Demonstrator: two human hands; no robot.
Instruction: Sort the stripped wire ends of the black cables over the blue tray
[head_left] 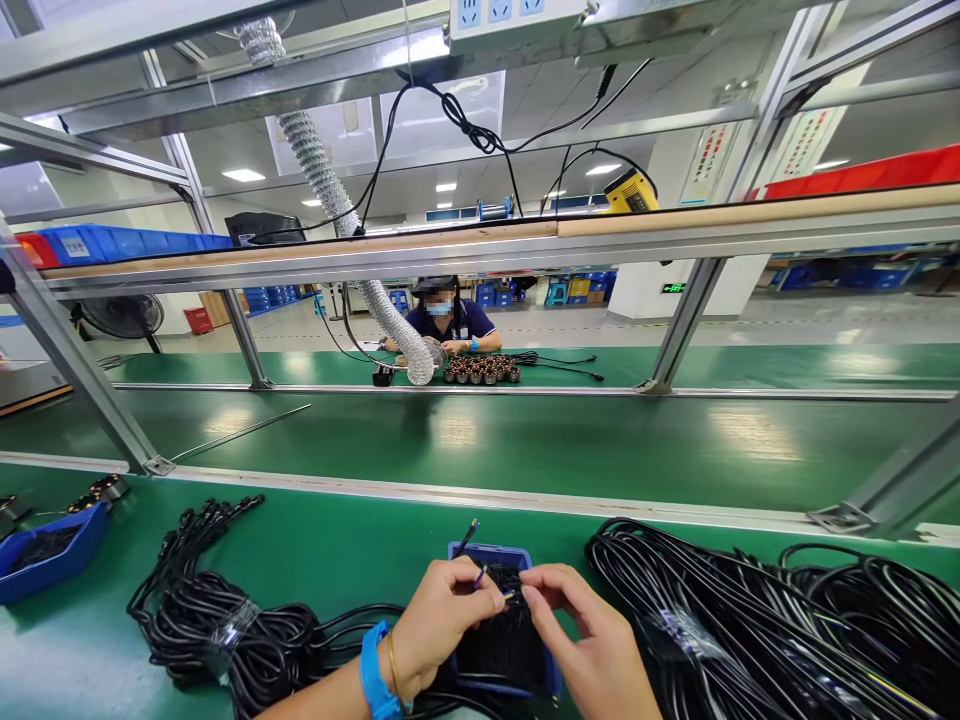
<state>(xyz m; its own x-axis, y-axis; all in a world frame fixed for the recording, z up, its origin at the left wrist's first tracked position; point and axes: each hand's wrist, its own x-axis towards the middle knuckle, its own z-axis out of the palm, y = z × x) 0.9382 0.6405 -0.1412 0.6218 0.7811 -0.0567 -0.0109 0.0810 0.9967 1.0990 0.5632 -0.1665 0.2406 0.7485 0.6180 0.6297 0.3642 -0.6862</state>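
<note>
My left hand (446, 612), with a blue band on its wrist, is closed round the end of a black cable (466, 537). Coloured wire ends, one yellow and one bluish, show at its fingertips. Close by on the right, my right hand (585, 635) pinches thumb and forefinger together beside those wires; whatever lies between them is too small to make out. Below both hands stands a blue bin (491, 551) filled with small, thin black pieces (499, 650). Parts of the bin are hidden by my hands.
A bundle of black cables (225, 630) lies left, larger cable coils (720, 620) right. Another blue bin (52, 550) sits far left. A metal frame post (105, 370) rises beside the green bench (360, 540). Across it, a person (450, 320) sits behind copper-wound parts (480, 369) and a duct (390, 310).
</note>
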